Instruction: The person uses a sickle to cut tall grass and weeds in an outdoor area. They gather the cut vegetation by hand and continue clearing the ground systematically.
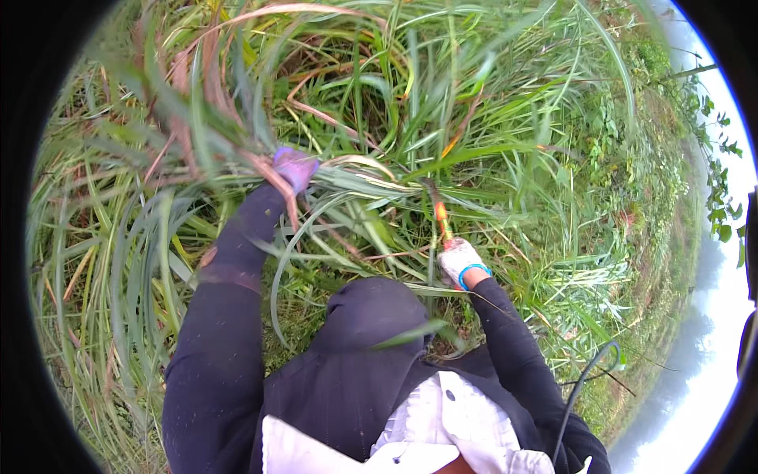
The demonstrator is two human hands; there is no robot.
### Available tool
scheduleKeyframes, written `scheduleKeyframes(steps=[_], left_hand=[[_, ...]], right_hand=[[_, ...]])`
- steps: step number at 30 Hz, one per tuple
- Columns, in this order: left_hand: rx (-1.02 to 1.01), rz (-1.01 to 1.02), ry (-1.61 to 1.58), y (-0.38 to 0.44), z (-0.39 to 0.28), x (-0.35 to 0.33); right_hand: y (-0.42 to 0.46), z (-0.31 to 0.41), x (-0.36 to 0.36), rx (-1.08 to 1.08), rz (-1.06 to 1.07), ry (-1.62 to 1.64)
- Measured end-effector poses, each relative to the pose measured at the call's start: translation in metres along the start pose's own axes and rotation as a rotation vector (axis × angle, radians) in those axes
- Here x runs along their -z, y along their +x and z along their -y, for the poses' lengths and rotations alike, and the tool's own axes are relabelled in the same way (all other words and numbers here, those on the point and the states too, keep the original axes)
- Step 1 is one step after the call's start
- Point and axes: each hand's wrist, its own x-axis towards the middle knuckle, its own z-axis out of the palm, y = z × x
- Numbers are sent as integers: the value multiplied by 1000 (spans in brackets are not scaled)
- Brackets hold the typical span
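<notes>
Tall green grass blades (367, 183) are bunched in my gloved left hand (295, 168), which is closed around them at the left of centre. The bunch stretches sideways toward a hand tool with an orange and yellow handle (442, 219). My right hand (459, 260), in a whitish glove with a blue cuff, is closed on that handle. The tool's dark metal end points away from me and goes in among the grass; the rest of it is hidden, so its exact kind cannot be told. Brown dry leaves (272, 175) hang over the left wrist.
Dense long grass (136, 249) surrounds both hands. My bent knee (376, 314) in dark cloth lies between my arms. A thin dark cord or stem (571, 403) curves by the right sleeve. A leafy branch (719, 201) stands at the far right against pale sky.
</notes>
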Motion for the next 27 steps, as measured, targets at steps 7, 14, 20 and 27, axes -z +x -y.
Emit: scheduleKeyframes(steps=[7, 14, 20, 27], left_hand=[[151, -47, -68, 56, 13, 57], [120, -285, 33, 36, 15, 36], [238, -130, -96, 60, -10, 47], [63, 54, -70, 80, -96, -36]], right_hand=[[67, 17, 153, 76, 320, -383], [130, 78, 166, -329, 194, 289], [101, 52, 145, -304, 75, 169], [-79, -27, 14, -287, 45, 64]])
